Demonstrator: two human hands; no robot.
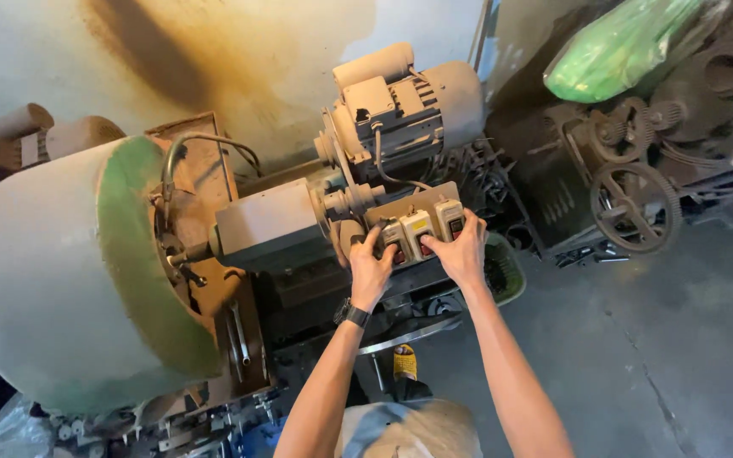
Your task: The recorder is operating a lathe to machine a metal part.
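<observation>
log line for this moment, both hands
left hand: on left switch box | right hand: on right switch box | motor behind

Green-edged grey drum (129, 254), beige switch boxes (422, 225) with seemingly red buttons, green bag (612, 47)

Switch boxes (422, 227): pale plastic, dusty matt
Motor (400, 106): painted metal, dull
Drum (53, 271): matt grey metal, green rim
Gearwheel (635, 208): rusty rough iron
Floor (680, 356): cracked concrete

A green plastic bag (617, 47), bulging and shiny, lies at the far right atop dark machine parts. At centre, three pale switch boxes (422, 227) stand in a row, each bearing a small yellow label over red and dark buttons.
</observation>
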